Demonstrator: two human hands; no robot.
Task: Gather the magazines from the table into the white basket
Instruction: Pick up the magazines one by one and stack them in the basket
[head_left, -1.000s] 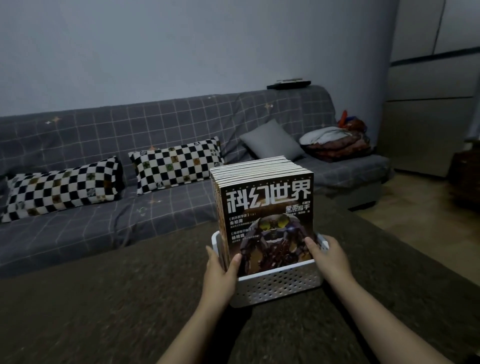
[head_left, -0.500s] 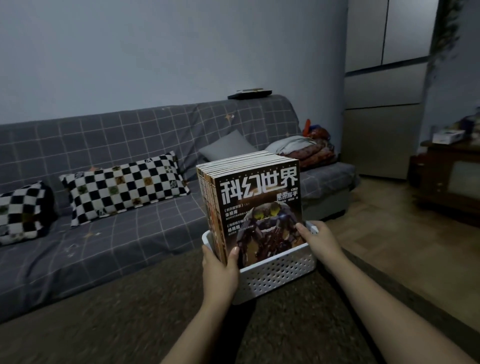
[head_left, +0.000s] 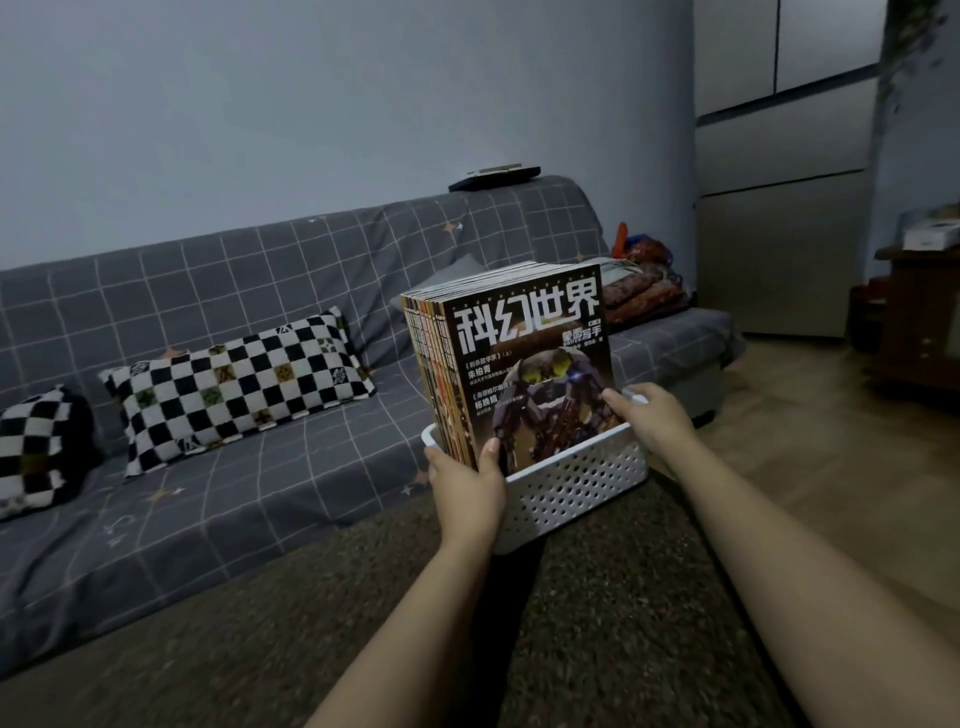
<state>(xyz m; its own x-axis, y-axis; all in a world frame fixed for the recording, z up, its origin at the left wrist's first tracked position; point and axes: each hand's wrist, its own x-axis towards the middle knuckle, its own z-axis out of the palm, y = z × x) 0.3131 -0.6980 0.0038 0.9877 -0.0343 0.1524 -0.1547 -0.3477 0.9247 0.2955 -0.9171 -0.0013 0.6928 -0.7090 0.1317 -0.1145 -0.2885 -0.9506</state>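
A white perforated plastic basket (head_left: 571, 488) is held between both hands over the dark speckled tabletop (head_left: 597, 623); whether its base touches the surface cannot be told. Inside it stands an upright row of glossy magazines (head_left: 519, 364), spines lined up on the left side, the front cover dark with large white characters and an armoured robot figure. The magazines rise well above the basket rim and tilt slightly to the left.

The left hand (head_left: 467, 491) is clasped around the basket's near left corner, its thumb lying over the rim against the front cover. The right hand (head_left: 657, 423) is clasped on the basket's right end, fingers wrapped over the rim and a fingertip touching the cover's lower right edge. Both bare forearms reach in from the bottom of the view.

Beyond the tabletop stands a grey sofa with a pale grid-pattern cover (head_left: 260, 415). On its seat lie a black-and-white checkered cushion (head_left: 236, 384) and a second checkered cushion (head_left: 39, 452) at the left edge. A heap of folded fabric (head_left: 644, 291) sits at the sofa's right end, and a flat dark object (head_left: 493, 178) rests on top of the backrest. A dark wooden cabinet (head_left: 919, 322) stands at the far right on the wooden floor
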